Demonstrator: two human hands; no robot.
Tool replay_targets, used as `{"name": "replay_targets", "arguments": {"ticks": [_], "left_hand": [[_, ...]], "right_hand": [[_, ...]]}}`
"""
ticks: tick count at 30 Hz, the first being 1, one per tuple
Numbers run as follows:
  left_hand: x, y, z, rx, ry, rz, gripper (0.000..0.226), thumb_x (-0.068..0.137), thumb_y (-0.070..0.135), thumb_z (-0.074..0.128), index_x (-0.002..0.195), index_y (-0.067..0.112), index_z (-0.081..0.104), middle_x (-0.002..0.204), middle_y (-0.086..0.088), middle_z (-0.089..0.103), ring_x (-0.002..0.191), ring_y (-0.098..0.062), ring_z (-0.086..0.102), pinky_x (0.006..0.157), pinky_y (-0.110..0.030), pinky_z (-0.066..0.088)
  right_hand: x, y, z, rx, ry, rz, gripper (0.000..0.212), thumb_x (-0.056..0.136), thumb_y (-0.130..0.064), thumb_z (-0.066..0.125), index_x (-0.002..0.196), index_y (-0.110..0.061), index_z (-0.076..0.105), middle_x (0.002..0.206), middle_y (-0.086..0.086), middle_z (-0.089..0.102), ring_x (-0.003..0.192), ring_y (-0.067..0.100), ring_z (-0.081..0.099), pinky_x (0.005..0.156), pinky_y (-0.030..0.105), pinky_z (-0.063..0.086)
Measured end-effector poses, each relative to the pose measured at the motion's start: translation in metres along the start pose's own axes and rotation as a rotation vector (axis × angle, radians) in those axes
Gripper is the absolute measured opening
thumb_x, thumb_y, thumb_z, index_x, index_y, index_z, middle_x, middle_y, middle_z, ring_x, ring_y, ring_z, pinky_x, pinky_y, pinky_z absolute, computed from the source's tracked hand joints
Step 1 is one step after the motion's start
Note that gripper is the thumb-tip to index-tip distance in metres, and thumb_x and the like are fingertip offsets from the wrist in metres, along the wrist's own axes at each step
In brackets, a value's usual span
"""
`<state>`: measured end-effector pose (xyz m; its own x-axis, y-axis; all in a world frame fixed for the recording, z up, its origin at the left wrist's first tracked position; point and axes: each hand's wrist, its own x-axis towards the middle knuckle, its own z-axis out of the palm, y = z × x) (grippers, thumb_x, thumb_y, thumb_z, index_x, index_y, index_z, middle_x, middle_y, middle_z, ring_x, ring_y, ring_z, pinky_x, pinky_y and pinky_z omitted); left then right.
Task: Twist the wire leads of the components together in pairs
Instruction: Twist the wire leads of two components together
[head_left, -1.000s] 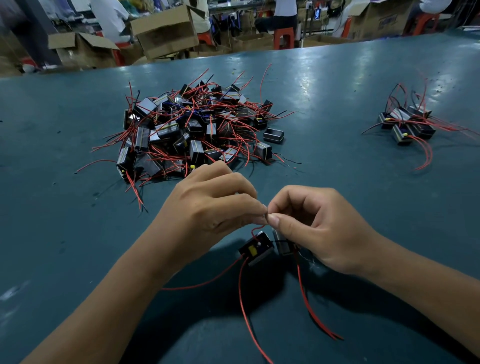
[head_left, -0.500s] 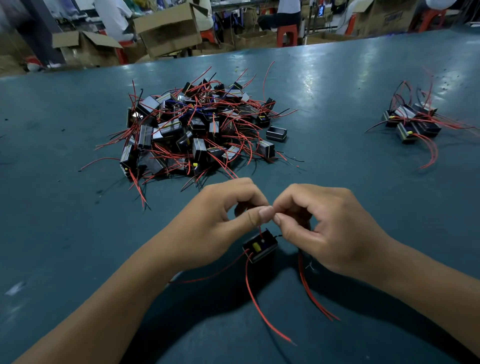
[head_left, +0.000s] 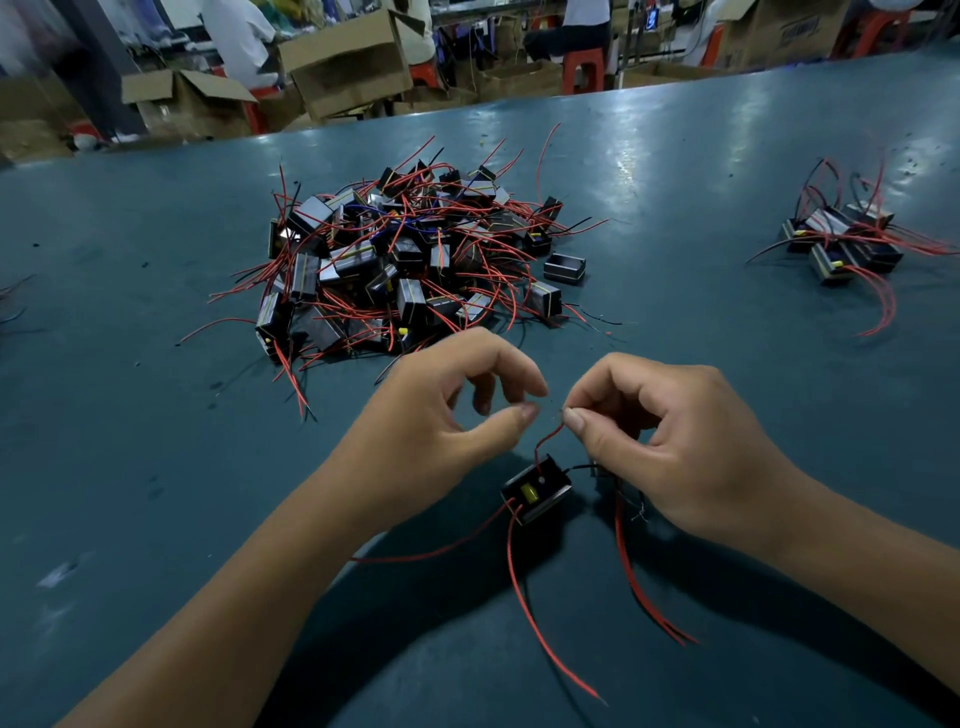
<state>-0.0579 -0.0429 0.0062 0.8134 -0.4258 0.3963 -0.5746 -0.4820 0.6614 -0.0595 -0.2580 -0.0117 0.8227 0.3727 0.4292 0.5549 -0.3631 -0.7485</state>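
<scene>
Behind our broad teal worktable (head_left: 156, 467) stand open cardboard boxes (head_left: 348, 62) and red stools. We judge most work remains: the big heap of black box components with red leads (head_left: 410, 265) waits mid-table, well apart from the small finished-looking cluster (head_left: 841, 244) far right. Nothing blocks us. Our right hand (head_left: 691, 447) pinches the thin red lead (head_left: 550, 441) rising from one black component (head_left: 537, 491) below; our left hand (head_left: 441, 431) hovers beside, fingers loosely curled, grasping nothing.

The right hand (head_left: 691, 447) hides a second part under its palm. At twelve o'clock, people on stools (head_left: 584, 67) are cut off by the top edge and blurry.
</scene>
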Motion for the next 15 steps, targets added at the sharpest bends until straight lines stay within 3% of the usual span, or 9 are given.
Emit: {"name": "replay_targets", "arguments": {"ticks": [3,7,15], "left_hand": [[0.0004,-0.0023,-0.0011,0.105,0.052,0.159,0.012,0.086,0.013,0.079,0.096,0.015,0.074,0.090,0.000,0.064,0.085,-0.020,0.059,0.072,-0.029,0.046],[0.0009,-0.0060,0.0013,0.241,0.114,0.255,0.009,0.085,0.022,0.079,0.092,0.017,0.078,0.092,0.004,0.067,0.086,-0.021,0.062,0.073,-0.048,0.047],[0.0030,-0.0043,0.0016,0.325,0.124,0.334,0.009,0.086,0.028,0.077,0.086,0.019,0.078,0.088,0.006,0.067,0.080,-0.023,0.061,0.069,-0.050,0.042]], "right_hand": [[-0.0003,0.0006,0.0005,0.027,-0.004,0.020,0.009,0.087,-0.024,0.064,0.078,-0.025,0.064,0.064,-0.002,0.063,0.055,0.018,0.057,0.054,0.034,0.046],[-0.0008,0.0006,0.0006,0.058,-0.009,0.036,0.009,0.087,-0.025,0.064,0.078,-0.024,0.065,0.063,0.001,0.061,0.054,0.018,0.054,0.053,0.034,0.046],[-0.0028,-0.0011,0.0012,0.091,-0.054,0.017,0.008,0.087,-0.021,0.064,0.079,-0.021,0.065,0.063,0.006,0.061,0.055,0.023,0.055,0.056,0.044,0.045]]}}
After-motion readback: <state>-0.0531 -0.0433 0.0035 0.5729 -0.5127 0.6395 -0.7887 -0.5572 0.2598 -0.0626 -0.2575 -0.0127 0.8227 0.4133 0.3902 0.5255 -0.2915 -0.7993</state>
